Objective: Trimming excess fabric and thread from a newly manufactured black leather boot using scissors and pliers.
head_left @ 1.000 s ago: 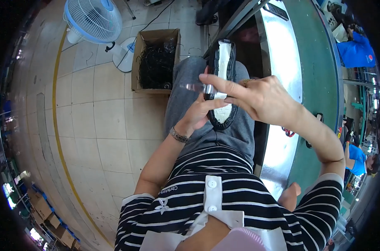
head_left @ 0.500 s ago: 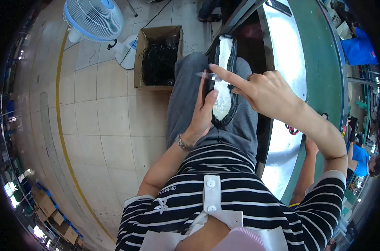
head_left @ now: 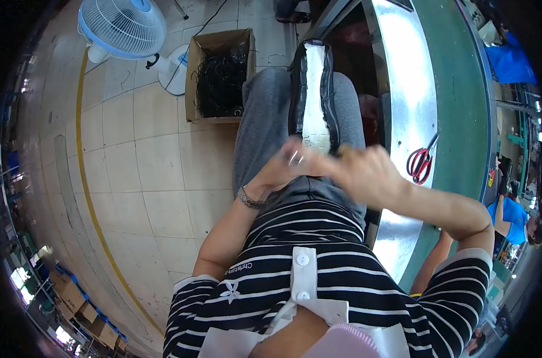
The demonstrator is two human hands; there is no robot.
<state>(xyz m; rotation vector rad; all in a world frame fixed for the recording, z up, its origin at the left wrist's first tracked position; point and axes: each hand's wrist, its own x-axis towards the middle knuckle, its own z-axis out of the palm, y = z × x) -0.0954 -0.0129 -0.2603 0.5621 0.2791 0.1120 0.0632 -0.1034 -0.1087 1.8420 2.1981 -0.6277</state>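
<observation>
A long black piece with a white woven middle, like a shoe upper point(head_left: 313, 89), lies along my lap on my grey trousers point(head_left: 262, 119). My left hand point(head_left: 283, 166), with a bracelet on its wrist, is closed on the near end of that piece. My right hand point(head_left: 360, 174) crosses in from the right with its fingers curled and touches the same end. Both hands are blurred by motion. Something small and shiny shows at the left fingers, but I cannot make out what it is.
An open cardboard box of black cords point(head_left: 220, 74) stands on the tiled floor beside a white and blue fan point(head_left: 122, 27). Right of my lap run a metal rail point(head_left: 402, 89) and a green belt point(head_left: 462, 89) with red-handled scissors point(head_left: 422, 161). Another person's arm point(head_left: 432, 268) shows at the lower right.
The black-and-white piece has gone from being held up in front of me to lying flat along my lap. Both hands have drawn back toward my body at its near end.
</observation>
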